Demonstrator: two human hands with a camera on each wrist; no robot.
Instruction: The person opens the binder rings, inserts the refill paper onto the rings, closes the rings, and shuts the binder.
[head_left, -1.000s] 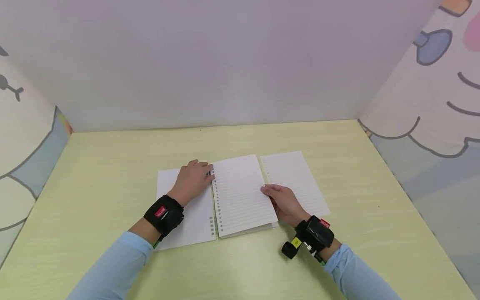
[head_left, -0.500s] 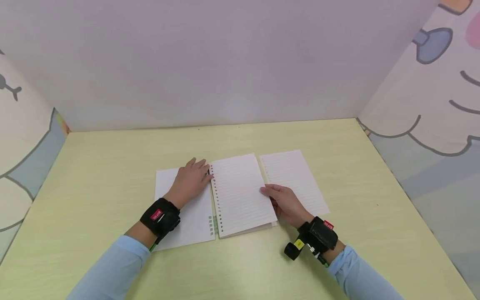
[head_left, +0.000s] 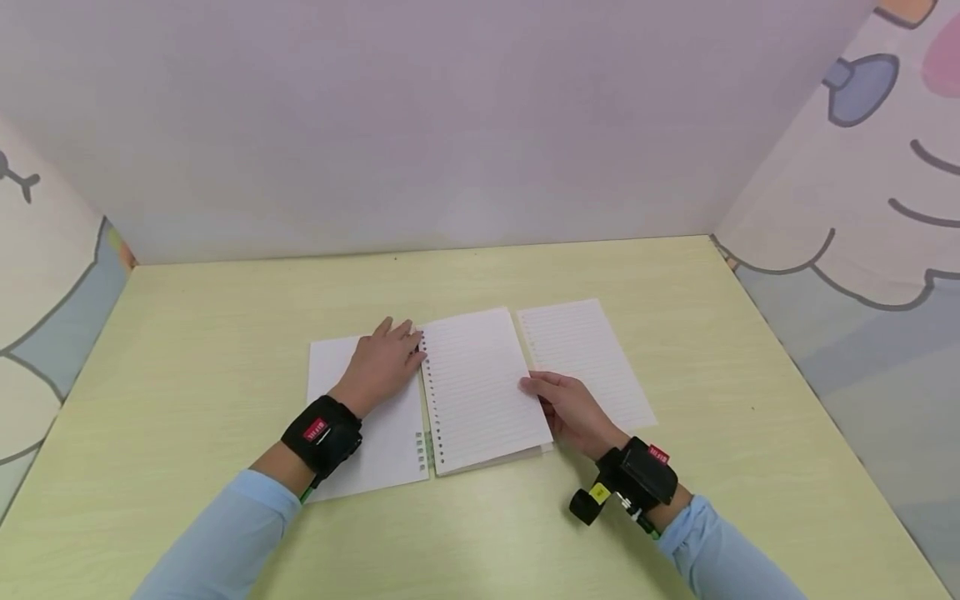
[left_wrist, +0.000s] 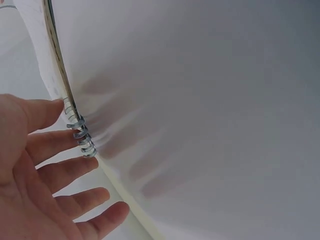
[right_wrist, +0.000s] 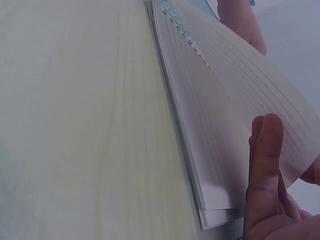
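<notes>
An open ring-bound notebook (head_left: 480, 383) lies on the pale green table (head_left: 225, 317). My left hand (head_left: 382, 362) rests flat on its blank left page (head_left: 390, 450), fingers straight, fingertips at the binding. In the left wrist view those fingers (left_wrist: 55, 172) lie beside the metal rings (left_wrist: 82, 137). My right hand (head_left: 570, 408) pinches the right edge of the top lined page (head_left: 487, 375). The right wrist view has a finger (right_wrist: 267, 160) lying on that page (right_wrist: 235, 100), which is raised a little off the stack below. A loose lined sheet (head_left: 592, 358) lies flat just right of the notebook.
Plain and cartoon-printed panels wall the table on the left (head_left: 45, 317), back (head_left: 450, 125) and right (head_left: 847, 208). Bare tabletop surrounds the notebook on every side. Black camera straps sit on both wrists.
</notes>
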